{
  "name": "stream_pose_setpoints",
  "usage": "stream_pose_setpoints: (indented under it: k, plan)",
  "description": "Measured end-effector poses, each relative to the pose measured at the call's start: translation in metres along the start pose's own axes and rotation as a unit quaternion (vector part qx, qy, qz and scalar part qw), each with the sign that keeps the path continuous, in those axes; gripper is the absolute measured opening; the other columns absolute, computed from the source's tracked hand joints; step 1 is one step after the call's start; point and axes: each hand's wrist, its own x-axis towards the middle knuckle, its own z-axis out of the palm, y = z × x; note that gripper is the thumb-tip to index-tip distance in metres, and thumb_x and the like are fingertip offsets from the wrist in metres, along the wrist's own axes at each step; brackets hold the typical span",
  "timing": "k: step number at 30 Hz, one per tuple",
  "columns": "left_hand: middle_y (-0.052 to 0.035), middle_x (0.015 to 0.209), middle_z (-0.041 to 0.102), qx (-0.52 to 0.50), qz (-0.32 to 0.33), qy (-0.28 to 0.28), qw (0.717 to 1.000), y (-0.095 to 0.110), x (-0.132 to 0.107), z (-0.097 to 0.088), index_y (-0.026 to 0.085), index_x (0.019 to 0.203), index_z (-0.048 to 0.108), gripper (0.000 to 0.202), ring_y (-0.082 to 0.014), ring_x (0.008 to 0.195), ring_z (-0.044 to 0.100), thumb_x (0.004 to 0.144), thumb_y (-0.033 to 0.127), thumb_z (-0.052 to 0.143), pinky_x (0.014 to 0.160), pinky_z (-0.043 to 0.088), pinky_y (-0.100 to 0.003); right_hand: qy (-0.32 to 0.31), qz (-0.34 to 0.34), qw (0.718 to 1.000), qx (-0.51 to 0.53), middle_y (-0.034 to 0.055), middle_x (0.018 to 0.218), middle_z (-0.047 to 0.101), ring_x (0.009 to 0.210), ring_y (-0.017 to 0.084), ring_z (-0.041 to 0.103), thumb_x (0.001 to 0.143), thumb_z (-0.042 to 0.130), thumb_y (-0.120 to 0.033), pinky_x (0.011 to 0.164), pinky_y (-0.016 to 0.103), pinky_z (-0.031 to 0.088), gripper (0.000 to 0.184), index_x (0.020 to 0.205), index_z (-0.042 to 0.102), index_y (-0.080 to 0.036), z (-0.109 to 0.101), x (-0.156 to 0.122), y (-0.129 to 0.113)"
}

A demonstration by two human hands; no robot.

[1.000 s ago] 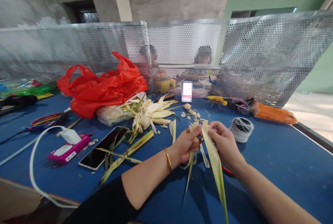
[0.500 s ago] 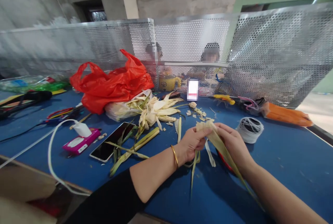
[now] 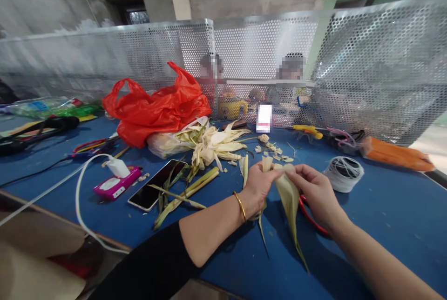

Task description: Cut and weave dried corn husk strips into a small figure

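Between my two hands hangs a pale green corn husk (image 3: 289, 202), its pointed tip dangling toward the table. My left hand (image 3: 257, 186) pinches the husk's upper end, with a bundled pale piece poking up above the thumb and thin strips trailing below. The thumb and fingers of my right hand (image 3: 312, 190) are closed on the husk's other top corner. Partly hidden under my right hand is a red-handled tool (image 3: 312, 221), probably scissors. A spool of white thread (image 3: 345, 174) stands to the right of that hand. A pile of dry corn husks (image 3: 218, 144) lies beyond my left hand.
On the blue table (image 3: 391, 225) are a phone (image 3: 157, 186), a magenta power strip (image 3: 118, 183) with a white cable, husk stalks (image 3: 195, 190), a red plastic bag (image 3: 160, 109), a yellow glue gun (image 3: 308, 131) and an orange packet (image 3: 396, 153). A perforated metal screen (image 3: 265, 49) stands behind; people sit beyond it.
The husk has swung from lying across my right wrist to hanging down between my hands. My right hand's grip has shifted to its corner. The whole view has moved slightly.
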Motion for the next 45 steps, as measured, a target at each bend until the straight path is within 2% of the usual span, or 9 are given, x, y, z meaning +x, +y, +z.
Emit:
stream_pose_setpoints:
  k: [3,7,13,18,22,27,34,40,45]
  plan:
    - [0.009,0.046,0.041,0.003,-0.016,-0.026,1.0,0.0017,-0.0008,-0.0009,0.018,0.067,0.05,0.025,-0.0032,0.037,0.03,0.057,0.021,0.073,0.039,0.017,-0.02,-0.007,-0.014,1.0,0.007,-0.002,0.061,0.06,0.054,0.011,0.048,0.06,0.078,-0.047,0.05,0.024,0.036,0.034,0.072,0.063,-0.019,-0.0001,0.0007,0.001]
    - [0.0112,0.04,0.029,-0.002,-0.046,-0.084,0.995,0.0039,-0.0028,-0.003,0.019,0.063,0.046,0.031,-0.0023,0.033,0.018,0.061,0.031,0.075,0.037,0.009,-0.021,-0.002,-0.029,0.999,0.014,-0.0024,0.059,0.059,0.053,0.011,0.048,0.059,0.079,-0.046,0.051,0.024,0.038,0.034,0.07,0.062,-0.018,-0.0014,0.0022,0.0023]
    - [0.0005,0.06,0.058,0.001,-0.013,-0.048,0.999,0.0011,-0.0029,-0.0021,0.013,0.073,0.059,0.031,-0.0083,0.048,0.05,0.058,0.034,0.077,0.047,0.037,-0.021,-0.01,-0.044,0.999,0.012,-0.001,0.064,0.059,0.057,0.011,0.049,0.059,0.08,-0.046,0.05,0.022,0.038,0.036,0.073,0.063,-0.017,-0.0009,0.0011,-0.0004]
    - [0.0033,0.054,0.053,0.044,0.035,-0.083,0.995,-0.0001,-0.004,-0.0032,0.015,0.063,0.054,0.028,-0.0073,0.047,0.046,0.062,0.035,0.074,0.046,0.035,-0.02,-0.009,-0.026,0.999,0.033,-0.0024,0.059,0.055,0.053,0.009,0.045,0.06,0.079,-0.046,0.048,0.022,0.036,0.034,0.068,0.063,-0.017,-0.0017,0.0016,0.0011]
    - [0.0027,0.055,0.052,0.053,0.03,-0.093,0.994,0.0,-0.0043,-0.0031,0.015,0.063,0.054,0.028,-0.0076,0.047,0.046,0.066,0.038,0.07,0.046,0.035,-0.02,-0.012,-0.034,0.999,0.033,-0.0032,0.057,0.054,0.052,0.009,0.044,0.061,0.079,-0.043,0.048,0.022,0.034,0.031,0.065,0.062,-0.017,-0.0034,0.0024,0.0014]
    - [0.0025,0.056,0.053,0.083,0.039,-0.093,0.991,-0.0018,-0.0025,-0.0042,0.015,0.066,0.054,0.031,-0.0078,0.048,0.045,0.067,0.043,0.068,0.047,0.033,-0.02,-0.013,-0.049,0.999,-0.004,-0.0024,0.057,0.056,0.053,0.009,0.044,0.061,0.078,-0.043,0.049,0.023,0.035,0.031,0.067,0.064,-0.016,-0.0045,0.0048,0.0014]
    - [0.0057,0.054,0.045,0.113,0.09,-0.089,0.985,-0.005,0.0016,-0.0082,0.017,0.06,0.048,0.032,-0.0058,0.048,0.037,0.07,0.041,0.065,0.046,0.03,-0.019,-0.004,-0.028,0.999,0.017,-0.0018,0.059,0.057,0.052,0.009,0.045,0.058,0.08,-0.039,0.049,0.023,0.036,0.029,0.065,0.063,-0.016,-0.0046,0.0044,0.0008]
    - [0.0063,0.052,0.043,0.102,0.077,-0.089,0.988,-0.0029,-0.001,-0.0078,0.018,0.058,0.045,0.034,-0.0059,0.047,0.037,0.068,0.041,0.067,0.046,0.029,-0.019,-0.042,-0.081,0.995,-0.041,-0.0022,0.057,0.054,0.055,0.011,0.044,0.067,0.072,-0.039,0.052,0.024,0.036,0.025,0.065,0.06,-0.017,-0.0062,0.0053,-0.0015]
    - [0.0045,0.056,0.048,0.067,0.045,-0.084,0.993,0.0,-0.0034,-0.0047,0.016,0.062,0.052,0.029,-0.0064,0.049,0.041,0.064,0.038,0.07,0.048,0.032,-0.02,-0.028,-0.162,0.977,-0.138,-0.0017,0.062,0.052,0.059,0.012,0.044,0.077,0.062,-0.037,0.053,0.024,0.034,0.02,0.07,0.058,-0.018,-0.0085,0.0048,0.0026]
